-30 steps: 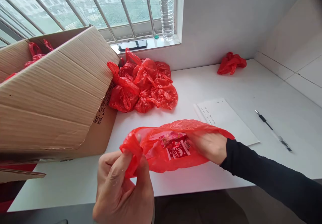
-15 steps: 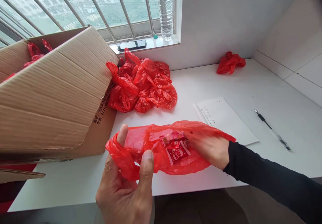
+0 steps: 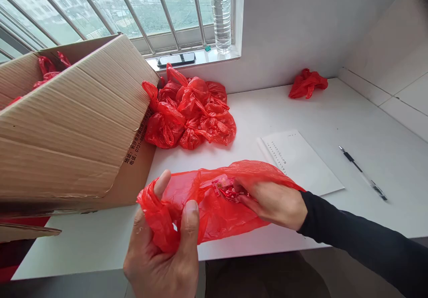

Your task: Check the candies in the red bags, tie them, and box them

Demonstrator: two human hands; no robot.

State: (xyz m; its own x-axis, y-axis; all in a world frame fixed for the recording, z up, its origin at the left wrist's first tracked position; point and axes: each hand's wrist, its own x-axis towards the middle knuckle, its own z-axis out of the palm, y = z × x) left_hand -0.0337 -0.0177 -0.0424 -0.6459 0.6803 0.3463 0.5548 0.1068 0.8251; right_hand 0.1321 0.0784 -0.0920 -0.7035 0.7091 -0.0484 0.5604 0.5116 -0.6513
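My left hand [image 3: 167,249] grips the bunched handle end of a thin red plastic bag [image 3: 217,226], thumb and fingers around the film. The bag stretches sideways above the table's front edge. From the right, my right hand [image 3: 274,202] reaches into the bag's opening, its fingers closed on small wrapped candies [image 3: 230,191]. One wrapper is pink with a round emblem, another darker red; the fingers partly cover them. Part of the bag's film lies over the back of the right hand.
Several knotted red bags [image 3: 194,110] are heaped beside a cardboard box [image 3: 73,128] holding more red plastic. Paper [image 3: 301,159], a pen [image 3: 363,173] and a crumpled red bag [image 3: 307,84] lie on the table. The windowsill bears a phone [image 3: 176,60] and a water bottle [image 3: 221,19].
My right hand has moved left inside the bag and its fingers have closed on the candies, which are now bunched together. My left hand has shifted slightly left and down with the bag end.
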